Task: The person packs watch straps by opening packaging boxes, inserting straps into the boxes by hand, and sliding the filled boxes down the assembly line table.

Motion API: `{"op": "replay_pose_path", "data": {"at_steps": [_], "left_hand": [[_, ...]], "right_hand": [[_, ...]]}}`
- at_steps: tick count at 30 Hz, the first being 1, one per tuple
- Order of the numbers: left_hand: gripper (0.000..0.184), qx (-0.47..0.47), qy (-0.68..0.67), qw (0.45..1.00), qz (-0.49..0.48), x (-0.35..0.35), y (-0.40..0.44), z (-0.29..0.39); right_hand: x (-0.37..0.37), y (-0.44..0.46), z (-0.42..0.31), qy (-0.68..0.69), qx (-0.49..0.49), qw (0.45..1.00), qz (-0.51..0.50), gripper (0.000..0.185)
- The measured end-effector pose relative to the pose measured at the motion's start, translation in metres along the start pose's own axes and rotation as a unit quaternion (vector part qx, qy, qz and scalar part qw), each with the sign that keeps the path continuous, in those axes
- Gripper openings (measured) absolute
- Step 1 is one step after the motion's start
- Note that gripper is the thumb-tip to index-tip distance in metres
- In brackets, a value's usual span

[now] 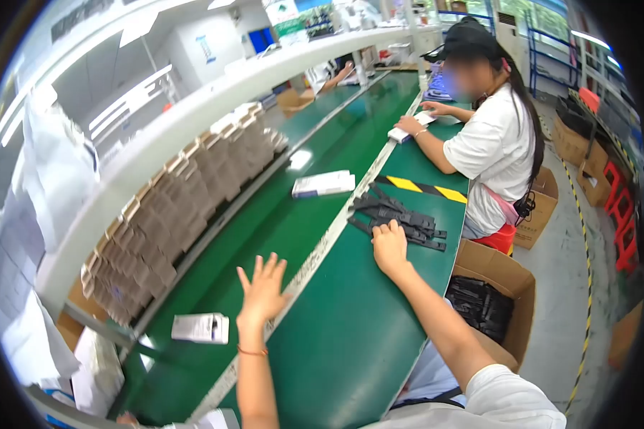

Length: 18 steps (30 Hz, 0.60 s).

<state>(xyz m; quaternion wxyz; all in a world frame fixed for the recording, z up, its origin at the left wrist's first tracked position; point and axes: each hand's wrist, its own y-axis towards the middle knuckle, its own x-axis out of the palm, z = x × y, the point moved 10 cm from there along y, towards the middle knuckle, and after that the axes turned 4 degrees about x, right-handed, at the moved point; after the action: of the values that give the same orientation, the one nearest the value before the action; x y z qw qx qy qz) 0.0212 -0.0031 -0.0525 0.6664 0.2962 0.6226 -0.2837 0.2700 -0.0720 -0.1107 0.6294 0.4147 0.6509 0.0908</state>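
Observation:
My left hand [262,292] is over the green belt with its fingers spread and nothing in it. To its left a white box [200,328] lies on the belt, and another white box [323,184] lies farther up. My right hand [389,247] rests at the near edge of a pile of black straps [397,214] on the green table [336,322]. Its fingers are curled down at the straps; whether they grip one cannot be made out.
A co-worker [490,136] at the right holds a white box at the table. An open carton [526,286] with black items stands beside the table. Folded brown cardboard [172,214] lines the belt's left side. Yellow-black tape [422,189] crosses the table.

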Motion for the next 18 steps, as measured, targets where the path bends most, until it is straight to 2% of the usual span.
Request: {"op": "replay_pose_path", "data": {"at_steps": [2, 5, 7, 9, 10, 11, 13, 15, 17, 18], "left_hand": [[0.066, 0.034, -0.061, 0.997, 0.015, -0.021, 0.006, 0.035], [0.059, 0.075, -0.118, 0.988, 0.064, -0.036, 0.018, 0.058], [0.058, 0.082, -0.142, 0.984, 0.074, -0.043, 0.016, 0.066], [0.056, 0.088, -0.168, 0.979, 0.079, -0.046, 0.017, 0.069], [0.056, 0.077, -0.144, 0.983, 0.082, -0.045, 0.017, 0.064], [0.055, 0.064, -0.121, 0.987, 0.084, -0.044, 0.018, 0.059], [0.055, 0.045, -0.125, 0.988, 0.075, -0.040, 0.019, 0.049], [0.055, 0.024, -0.127, 0.990, 0.058, -0.034, 0.021, 0.041], [0.056, 0.011, -0.119, 0.992, 0.035, -0.028, 0.023, 0.037], [0.056, -0.001, -0.107, 0.994, 0.018, -0.024, 0.024, 0.035]], "right_hand": [[0.000, 0.003, -0.008, 0.002, 0.025, 0.999, 0.020, 0.010], [-0.003, 0.000, -0.028, 0.048, -0.016, 0.996, 0.071, 0.008], [-0.004, 0.000, -0.030, 0.074, -0.018, 0.995, 0.063, 0.010], [-0.008, 0.001, -0.019, 0.203, 0.065, 0.976, 0.045, 0.014], [-0.002, 0.001, -0.011, 0.251, 0.110, 0.962, -0.003, 0.023], [-0.003, 0.004, -0.010, 0.248, 0.106, 0.963, -0.011, 0.023], [0.004, 0.005, -0.007, 0.417, 0.116, 0.901, -0.034, 0.029], [0.007, 0.006, -0.012, 0.440, 0.109, 0.890, -0.040, 0.031], [0.040, 0.001, -0.020, 0.658, 0.191, 0.712, -0.152, 0.030], [0.041, 0.002, -0.023, 0.678, 0.185, 0.696, -0.150, 0.027]]}}
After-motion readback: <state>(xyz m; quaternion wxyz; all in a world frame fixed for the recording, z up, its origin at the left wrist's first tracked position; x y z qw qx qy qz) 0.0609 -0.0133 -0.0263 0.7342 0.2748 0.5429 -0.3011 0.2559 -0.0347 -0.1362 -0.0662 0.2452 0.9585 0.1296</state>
